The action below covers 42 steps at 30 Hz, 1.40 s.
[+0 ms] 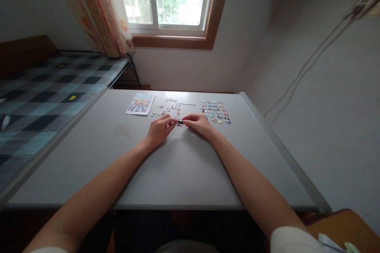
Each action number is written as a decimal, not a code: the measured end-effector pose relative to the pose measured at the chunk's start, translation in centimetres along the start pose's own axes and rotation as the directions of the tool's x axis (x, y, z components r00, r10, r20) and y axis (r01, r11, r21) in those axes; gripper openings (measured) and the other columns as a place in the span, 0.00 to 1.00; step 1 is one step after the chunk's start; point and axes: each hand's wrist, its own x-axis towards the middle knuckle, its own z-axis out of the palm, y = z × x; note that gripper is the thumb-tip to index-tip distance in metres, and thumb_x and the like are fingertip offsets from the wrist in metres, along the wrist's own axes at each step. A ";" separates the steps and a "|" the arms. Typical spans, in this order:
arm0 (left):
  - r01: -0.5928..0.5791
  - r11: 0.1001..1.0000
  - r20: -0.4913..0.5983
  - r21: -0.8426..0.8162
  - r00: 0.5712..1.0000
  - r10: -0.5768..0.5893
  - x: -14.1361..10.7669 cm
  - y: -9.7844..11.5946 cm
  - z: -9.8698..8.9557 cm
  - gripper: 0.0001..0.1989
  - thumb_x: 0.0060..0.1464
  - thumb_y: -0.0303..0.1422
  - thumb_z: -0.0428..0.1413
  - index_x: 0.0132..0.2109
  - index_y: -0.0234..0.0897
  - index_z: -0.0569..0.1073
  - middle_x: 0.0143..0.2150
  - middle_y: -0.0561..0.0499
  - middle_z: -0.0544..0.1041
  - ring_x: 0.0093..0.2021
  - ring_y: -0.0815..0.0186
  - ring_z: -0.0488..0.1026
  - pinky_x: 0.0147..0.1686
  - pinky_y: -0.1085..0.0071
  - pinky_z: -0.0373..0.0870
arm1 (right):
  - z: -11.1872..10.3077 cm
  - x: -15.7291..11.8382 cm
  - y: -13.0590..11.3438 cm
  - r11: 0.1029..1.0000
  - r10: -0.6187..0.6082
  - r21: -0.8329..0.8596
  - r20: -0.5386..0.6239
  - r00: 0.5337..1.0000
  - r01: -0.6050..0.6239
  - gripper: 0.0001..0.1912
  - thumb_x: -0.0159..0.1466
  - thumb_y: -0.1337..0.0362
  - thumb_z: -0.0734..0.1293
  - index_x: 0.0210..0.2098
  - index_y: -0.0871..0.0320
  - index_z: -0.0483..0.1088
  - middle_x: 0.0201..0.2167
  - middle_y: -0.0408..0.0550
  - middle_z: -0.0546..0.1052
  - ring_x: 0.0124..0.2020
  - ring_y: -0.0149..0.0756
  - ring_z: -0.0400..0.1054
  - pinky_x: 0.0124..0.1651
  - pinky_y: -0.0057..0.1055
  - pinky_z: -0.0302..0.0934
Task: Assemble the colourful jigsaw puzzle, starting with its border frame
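My left hand (160, 129) and my right hand (199, 123) meet near the middle of the table, fingertips almost touching. Between them is a small dark jigsaw piece (180, 122), pinched from both sides. Just beyond my fingers, a partly joined strip of puzzle pieces (177, 111) runs away from me, and another joined row (186, 104) extends to the right from its far end. Part of the near end is covered by my fingers. Loose pieces (158, 114) lie left of the strip, close to my left hand.
Rows of loose puzzle pieces (214, 109) are spread beyond my right hand. A printed picture card (140, 104) lies at the left on the white table (178, 174). A checked bed (59, 87) stands left, a wall right with a hanging cable (299, 73).
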 end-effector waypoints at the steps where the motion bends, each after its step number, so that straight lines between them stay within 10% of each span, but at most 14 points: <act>1: 0.005 1.000 0.002 0.002 1.000 -0.005 0.0 0.0 0.0 0.10 0.61 0.36 0.52 0.38 0.39 0.77 0.30 0.53 0.71 0.24 0.72 0.65 0.28 0.75 0.62 | 0.0 0.0 0.0 1.000 0.000 -0.003 0.003 1.000 0.000 0.16 0.48 0.53 0.74 0.30 0.60 0.78 0.23 0.45 0.76 0.25 0.29 0.64 0.29 0.28 0.57; 42: 0.042 0.999 -0.032 -0.009 0.999 -0.042 0.0 -0.3 0.0 0.10 0.60 0.36 0.53 0.36 0.38 0.77 0.29 0.54 0.70 0.23 0.73 0.64 0.28 0.74 0.62 | 0.1 0.3 0.8 0.996 -0.063 -0.061 -0.026 0.998 0.061 0.13 0.48 0.57 0.72 0.28 0.60 0.77 0.25 0.46 0.78 0.26 0.30 0.66 0.32 0.29 0.60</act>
